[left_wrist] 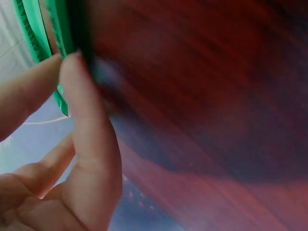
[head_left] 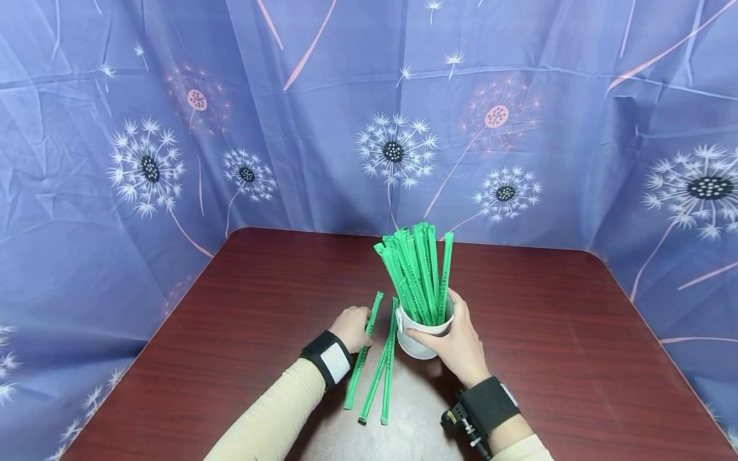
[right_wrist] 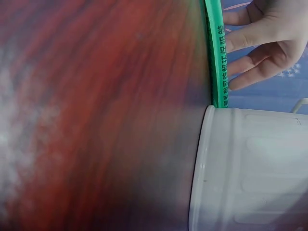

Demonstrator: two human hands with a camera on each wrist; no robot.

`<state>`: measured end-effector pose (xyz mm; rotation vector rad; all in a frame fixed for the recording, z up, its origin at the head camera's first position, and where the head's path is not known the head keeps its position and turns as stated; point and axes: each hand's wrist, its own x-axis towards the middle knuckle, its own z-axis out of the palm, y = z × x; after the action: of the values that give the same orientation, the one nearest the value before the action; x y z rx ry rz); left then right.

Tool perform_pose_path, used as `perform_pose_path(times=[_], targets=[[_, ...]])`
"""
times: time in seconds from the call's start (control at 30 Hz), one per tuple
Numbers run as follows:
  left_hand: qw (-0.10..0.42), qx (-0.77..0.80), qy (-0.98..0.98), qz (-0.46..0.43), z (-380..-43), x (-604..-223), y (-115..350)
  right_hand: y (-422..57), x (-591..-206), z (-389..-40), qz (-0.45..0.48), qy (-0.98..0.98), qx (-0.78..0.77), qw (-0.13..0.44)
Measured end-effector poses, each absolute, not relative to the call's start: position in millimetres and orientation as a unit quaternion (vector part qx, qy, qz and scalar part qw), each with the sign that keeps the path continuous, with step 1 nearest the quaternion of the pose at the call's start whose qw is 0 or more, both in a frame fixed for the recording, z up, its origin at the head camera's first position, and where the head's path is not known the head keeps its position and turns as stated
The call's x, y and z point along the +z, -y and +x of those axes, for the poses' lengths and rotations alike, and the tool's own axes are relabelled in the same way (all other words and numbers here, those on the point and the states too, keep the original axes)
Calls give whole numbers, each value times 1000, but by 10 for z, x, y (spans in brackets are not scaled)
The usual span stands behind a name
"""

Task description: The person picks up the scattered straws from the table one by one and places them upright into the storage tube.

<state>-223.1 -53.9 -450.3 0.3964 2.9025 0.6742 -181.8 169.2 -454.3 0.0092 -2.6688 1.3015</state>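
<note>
My left hand (head_left: 352,328) pinches a green paper-wrapped straw (head_left: 359,371) between thumb and finger, just above the table. In the left wrist view the fingertips (left_wrist: 72,65) close on that straw (left_wrist: 60,29). To the right stands a small white bucket (head_left: 416,349), upright, with several green wrapped straws (head_left: 416,275) leaning in it. My right hand (head_left: 466,342) grips the bucket's right side, thumb across the front near the rim. The right wrist view shows the bucket's wall (right_wrist: 255,168) and dark printing on a green straw wrapper (right_wrist: 219,57).
Two more wrapped straws lie crossed between the left hand and the bucket, one on the right (head_left: 389,384) and one on the left (head_left: 373,387). The reddish-brown table (head_left: 576,333) has blue dandelion-print cloth (head_left: 323,147) behind it and at its sides.
</note>
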Motion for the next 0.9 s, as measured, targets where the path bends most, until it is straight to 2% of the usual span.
perform_pose_path(times=[0.33, 0.7, 0.9], targets=[[84, 239, -962, 102, -2215, -4503, 571, -1696, -4551, -1813, 2, 894, 441, 83], [26, 308, -950, 53, -2194, -4360, 593, -1693, -4532, -1809, 4, 893, 443, 81], [-36, 370, -927, 41, -2195, -4279, 648, -1689, -4525, -1818, 3, 894, 440, 82]])
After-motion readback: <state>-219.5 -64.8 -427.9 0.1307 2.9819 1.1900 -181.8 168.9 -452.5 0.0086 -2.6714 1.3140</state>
